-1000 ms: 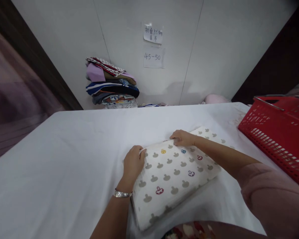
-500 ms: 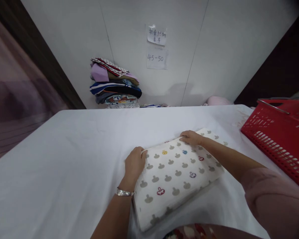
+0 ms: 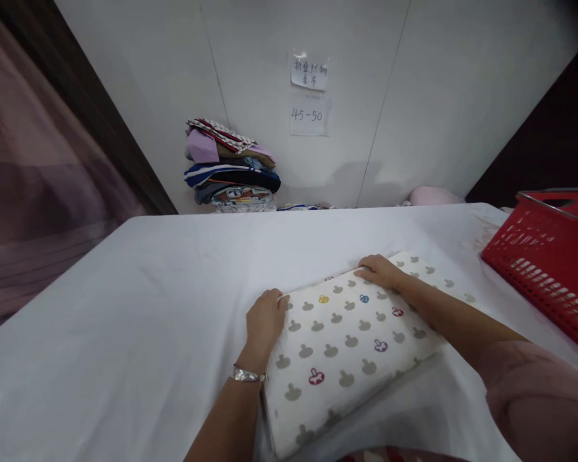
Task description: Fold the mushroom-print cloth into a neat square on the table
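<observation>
A folded white tablecloth point(image 3: 337, 350) printed with grey and coloured mushrooms lies at a slant on the white-covered table. At its far left corner my left hand point(image 3: 266, 317) grips the edge, thumb on top and fingertips hidden behind the fold. Farther right along the same far edge, my right hand point(image 3: 378, 271) pinches the cloth between thumb and fingers. A looser flap of the cloth extends to the right, past my right forearm. The folded layers show along the near edge.
A red perforated basket point(image 3: 549, 263) with a metal handle stands at the table's right side. Beyond the far edge point(image 3: 212, 216) is a stack of folded fabrics point(image 3: 234, 168) against the wall. Two paper notes point(image 3: 309, 115) hang above. A sheer pink curtain point(image 3: 38, 192) hangs at left.
The view has shifted slightly, so everything sits a little farther right and lower. More of the cloth's right flap shows beyond my right forearm. Both hands keep their hold on the far edge.
</observation>
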Demonstrator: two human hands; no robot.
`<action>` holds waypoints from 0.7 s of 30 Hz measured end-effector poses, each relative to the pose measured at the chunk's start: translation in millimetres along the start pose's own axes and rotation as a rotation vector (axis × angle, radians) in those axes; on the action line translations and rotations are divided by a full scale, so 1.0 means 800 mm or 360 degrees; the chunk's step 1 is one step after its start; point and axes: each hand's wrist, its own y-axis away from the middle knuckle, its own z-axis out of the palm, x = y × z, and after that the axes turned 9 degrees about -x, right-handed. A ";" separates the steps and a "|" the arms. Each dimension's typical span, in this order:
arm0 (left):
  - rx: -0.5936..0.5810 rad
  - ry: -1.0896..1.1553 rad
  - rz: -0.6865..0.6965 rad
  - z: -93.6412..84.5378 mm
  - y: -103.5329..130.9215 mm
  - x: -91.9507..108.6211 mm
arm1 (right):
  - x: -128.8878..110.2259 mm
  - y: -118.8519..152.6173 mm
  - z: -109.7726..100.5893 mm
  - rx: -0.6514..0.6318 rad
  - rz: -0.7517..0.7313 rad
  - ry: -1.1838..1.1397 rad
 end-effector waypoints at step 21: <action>0.0102 -0.0244 0.0107 -0.002 -0.002 -0.003 | -0.097 0.021 0.057 -0.0033 -0.0002 0.0081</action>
